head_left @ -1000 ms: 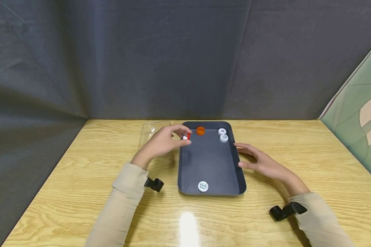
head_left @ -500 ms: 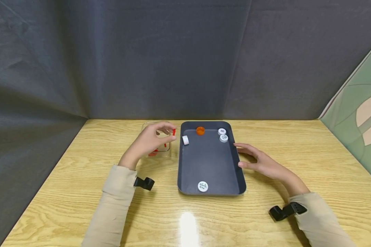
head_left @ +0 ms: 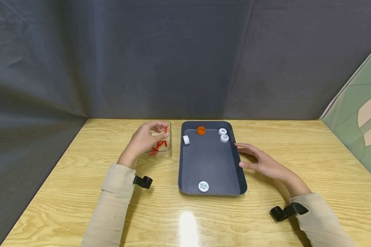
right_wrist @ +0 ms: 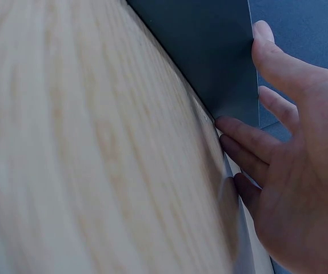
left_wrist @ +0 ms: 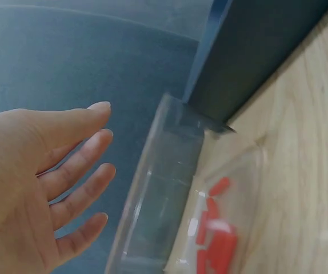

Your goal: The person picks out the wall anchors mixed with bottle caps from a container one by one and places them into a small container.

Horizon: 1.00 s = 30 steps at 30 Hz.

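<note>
Over a clear plastic box (head_left: 169,148), my left hand (head_left: 142,139) hovers with thumb and fingers apart. The left wrist view shows nothing between the fingers of that hand (left_wrist: 55,182). Inside the box lie several small red pieces (left_wrist: 218,248), like short sticks. One red piece (head_left: 166,130) shows near the fingertips in the head view; whether it is falling or lying in the box I cannot tell. My right hand (head_left: 261,164) rests its fingertips and thumb at the right side of a dark grey tray (head_left: 210,161).
The tray holds an orange round cap (head_left: 201,130), a white cap on its edge (head_left: 186,140), two white caps (head_left: 223,134) at the back right and a marked white cap (head_left: 203,186) near the front. A dark curtain (head_left: 173,61) hangs behind the wooden table (head_left: 89,178).
My left hand has moved left from above the tray to the clear box, carrying a red piece, and its fingers have let go. The white cap by the tray's left side is uncovered. The right hand stays.
</note>
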### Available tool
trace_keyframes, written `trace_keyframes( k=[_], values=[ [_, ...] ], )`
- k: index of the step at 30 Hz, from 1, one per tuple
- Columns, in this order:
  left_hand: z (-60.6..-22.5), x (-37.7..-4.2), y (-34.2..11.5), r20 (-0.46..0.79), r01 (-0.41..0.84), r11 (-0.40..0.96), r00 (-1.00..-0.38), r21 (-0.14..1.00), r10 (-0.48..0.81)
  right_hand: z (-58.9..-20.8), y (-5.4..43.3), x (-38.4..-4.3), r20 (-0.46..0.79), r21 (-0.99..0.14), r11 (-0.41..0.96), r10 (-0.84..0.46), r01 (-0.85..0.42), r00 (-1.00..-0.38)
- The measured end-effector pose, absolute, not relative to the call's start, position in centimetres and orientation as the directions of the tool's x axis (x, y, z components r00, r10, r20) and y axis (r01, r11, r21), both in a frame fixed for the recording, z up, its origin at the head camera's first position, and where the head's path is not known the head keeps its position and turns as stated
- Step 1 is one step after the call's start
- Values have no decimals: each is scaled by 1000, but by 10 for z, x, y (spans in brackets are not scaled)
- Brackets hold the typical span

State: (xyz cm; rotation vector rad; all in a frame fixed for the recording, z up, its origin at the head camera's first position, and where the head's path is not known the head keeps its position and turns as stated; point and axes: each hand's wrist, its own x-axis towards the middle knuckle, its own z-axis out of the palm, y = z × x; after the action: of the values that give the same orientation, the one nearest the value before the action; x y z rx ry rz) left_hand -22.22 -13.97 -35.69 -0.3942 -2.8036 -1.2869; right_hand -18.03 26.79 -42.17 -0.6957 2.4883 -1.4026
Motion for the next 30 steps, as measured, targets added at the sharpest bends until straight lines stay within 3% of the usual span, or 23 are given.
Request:
trace_keyframes(
  k=[30],
  values=[
    [-375,-227,-154,-8,227,781,-959,582,284,-420,266,-178,36,-841,459,-482,-287,-875]
  ],
)
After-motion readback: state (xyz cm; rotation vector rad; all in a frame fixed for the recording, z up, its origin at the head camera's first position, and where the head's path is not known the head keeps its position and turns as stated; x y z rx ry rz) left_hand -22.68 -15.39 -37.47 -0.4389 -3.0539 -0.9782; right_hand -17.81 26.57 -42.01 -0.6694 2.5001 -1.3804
